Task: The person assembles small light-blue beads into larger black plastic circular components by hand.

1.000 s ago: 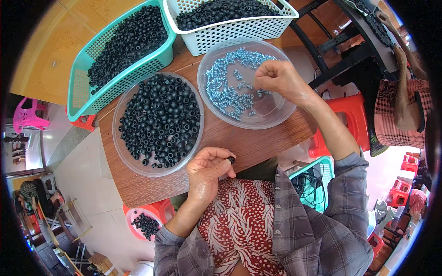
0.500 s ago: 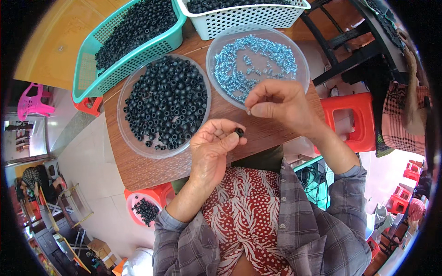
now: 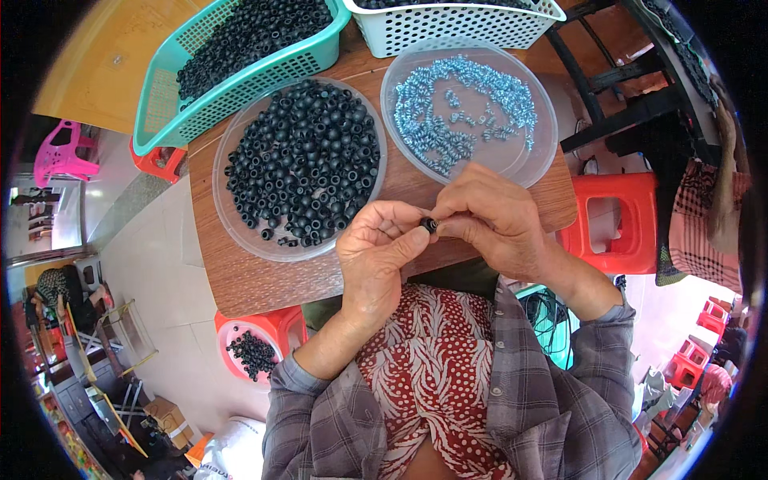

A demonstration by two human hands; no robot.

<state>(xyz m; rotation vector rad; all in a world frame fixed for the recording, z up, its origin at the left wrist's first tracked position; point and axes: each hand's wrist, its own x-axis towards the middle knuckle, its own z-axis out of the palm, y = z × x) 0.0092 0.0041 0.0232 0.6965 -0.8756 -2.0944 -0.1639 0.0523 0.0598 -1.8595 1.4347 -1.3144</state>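
Note:
Between thumb and fingers, my left hand point(image 3: 370, 264) pinches a small black round piece point(image 3: 429, 225) with a hole in its end, held above the table's near edge. My right hand point(image 3: 504, 218) is closed in a pinch right against that piece; its fingertips hide whatever tiny thing they hold. Beyond my left hand, a clear round tub point(image 3: 218, 196) holds many matching black pieces point(image 3: 308, 156). Beyond my right hand, another clear round tub point(image 3: 549, 152) contains small silvery-blue ribbed metal pieces point(image 3: 422, 100), spread in a rough ring.
A turquoise basket point(image 3: 232, 90) and a white basket point(image 3: 464, 29), both with black pieces, stand at the far side of the wooden table point(image 3: 240, 284). Red stools point(image 3: 616, 248) flank it; the left one bears a pink bowl point(image 3: 276, 362) of black pieces. A black frame point(image 3: 616, 112) stands far right.
My right hand has come down from the silvery pieces' tub to meet the black piece in my left hand. A tiny shiny bit showed at its fingertips before. The view has shifted slightly.

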